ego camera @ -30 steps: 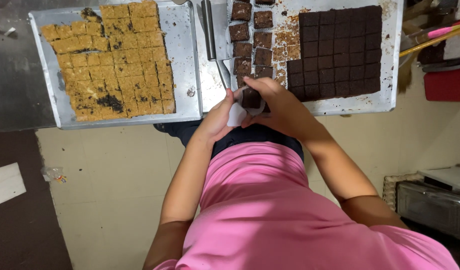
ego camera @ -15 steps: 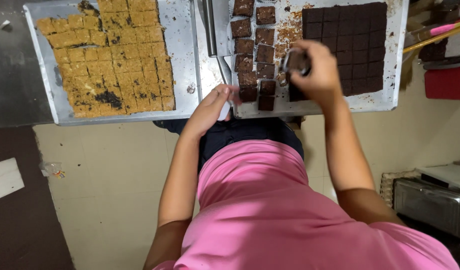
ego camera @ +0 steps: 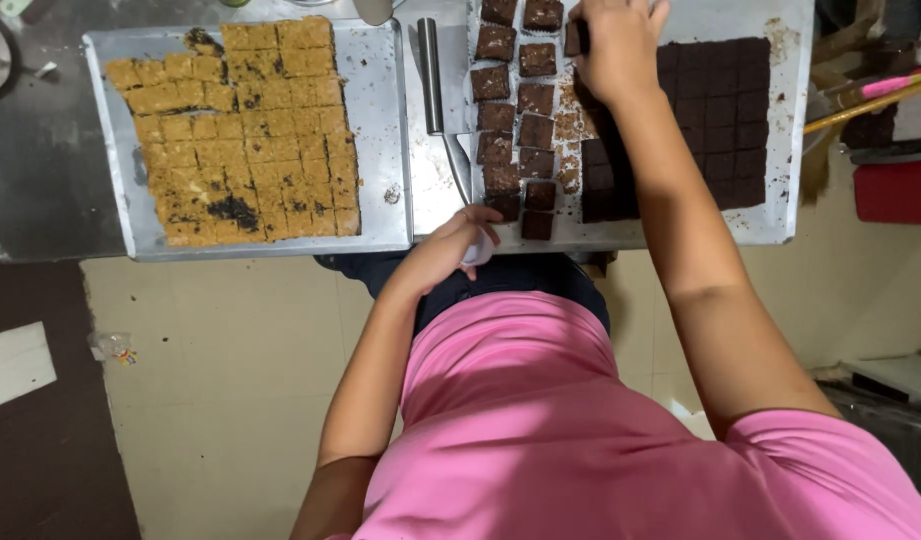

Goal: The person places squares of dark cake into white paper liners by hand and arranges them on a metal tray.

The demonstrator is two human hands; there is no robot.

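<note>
On the counter [ego camera: 40, 200], a tray [ego camera: 380, 120] of tan squares lies beside a brownie tray [ego camera: 790, 150]. The right hand [ego camera: 620, 45], grip closed on a brownie [ego camera: 574, 38], reaches to the far rows; setting it squarely in line seems best. The left hand [ego camera: 450, 245] pinches a white wrapper [ego camera: 477, 250] at the near edge.

even, soft indoor light; mild glare on the metal trays [ego camera: 392, 120]; edges slightly distorted, focus sharp.
</note>
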